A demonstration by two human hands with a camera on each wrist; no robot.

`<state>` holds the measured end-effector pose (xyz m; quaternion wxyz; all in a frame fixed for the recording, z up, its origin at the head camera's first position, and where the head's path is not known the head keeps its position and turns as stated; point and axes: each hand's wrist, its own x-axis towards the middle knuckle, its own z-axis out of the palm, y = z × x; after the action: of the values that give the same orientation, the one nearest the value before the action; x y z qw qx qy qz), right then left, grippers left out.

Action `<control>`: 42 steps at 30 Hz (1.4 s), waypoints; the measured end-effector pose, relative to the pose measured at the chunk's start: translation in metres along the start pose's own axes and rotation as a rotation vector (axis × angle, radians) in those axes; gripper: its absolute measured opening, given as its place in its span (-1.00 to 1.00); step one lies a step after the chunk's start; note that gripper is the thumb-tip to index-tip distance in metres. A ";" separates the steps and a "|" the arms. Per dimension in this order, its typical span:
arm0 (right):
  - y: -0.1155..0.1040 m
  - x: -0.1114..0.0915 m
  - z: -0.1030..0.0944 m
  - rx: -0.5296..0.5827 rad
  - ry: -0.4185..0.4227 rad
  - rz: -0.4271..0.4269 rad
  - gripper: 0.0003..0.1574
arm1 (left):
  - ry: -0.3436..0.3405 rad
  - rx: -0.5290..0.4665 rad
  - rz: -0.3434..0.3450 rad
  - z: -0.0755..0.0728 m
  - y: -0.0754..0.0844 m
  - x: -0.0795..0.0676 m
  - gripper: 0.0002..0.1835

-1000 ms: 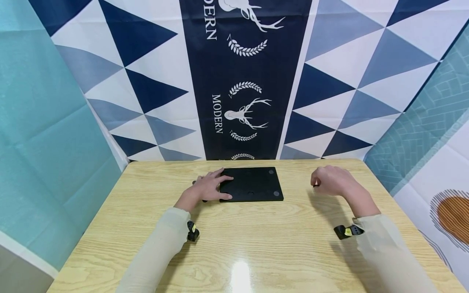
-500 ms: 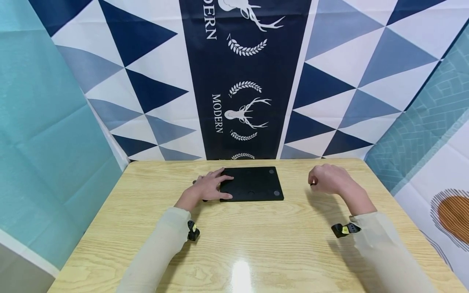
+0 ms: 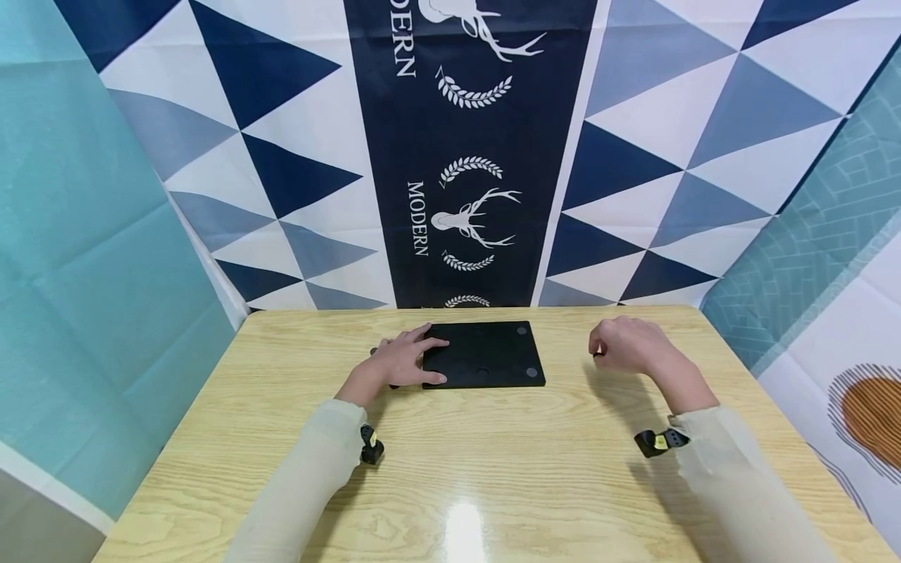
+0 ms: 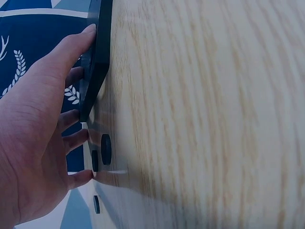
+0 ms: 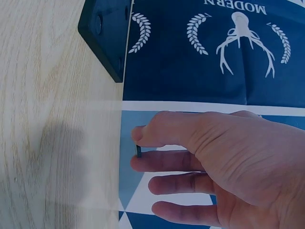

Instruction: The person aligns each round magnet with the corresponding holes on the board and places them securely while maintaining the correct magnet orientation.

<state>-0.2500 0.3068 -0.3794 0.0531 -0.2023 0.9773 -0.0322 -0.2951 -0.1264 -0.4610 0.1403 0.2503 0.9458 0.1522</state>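
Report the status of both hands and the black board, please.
Left hand on black board. Right hand pinching small dark piece, apart from board. No obstacle visible between.

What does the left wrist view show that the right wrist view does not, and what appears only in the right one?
Only left wrist: the left hand, with three small black pieces beside it.
Only right wrist: the right hand pinching a small dark piece, and the word MODERN.
Both: the black board, wooden table and patterned backdrop.
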 end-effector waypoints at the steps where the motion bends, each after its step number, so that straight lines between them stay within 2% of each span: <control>1: 0.000 0.000 0.000 0.000 0.002 -0.002 -0.81 | -0.002 -0.001 -0.001 0.000 0.000 0.000 -0.15; 15: -0.007 0.010 0.000 0.001 -0.008 -0.007 -0.84 | 0.005 0.005 -0.002 0.001 0.000 0.001 -0.16; 42: -0.023 0.029 0.001 -0.001 0.048 -0.041 -0.82 | 0.006 0.004 -0.005 0.000 0.000 0.001 -0.17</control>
<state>-0.2672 0.2744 -0.3813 0.0288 -0.2214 0.9740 -0.0376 -0.2959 -0.1254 -0.4611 0.1371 0.2479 0.9472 0.1505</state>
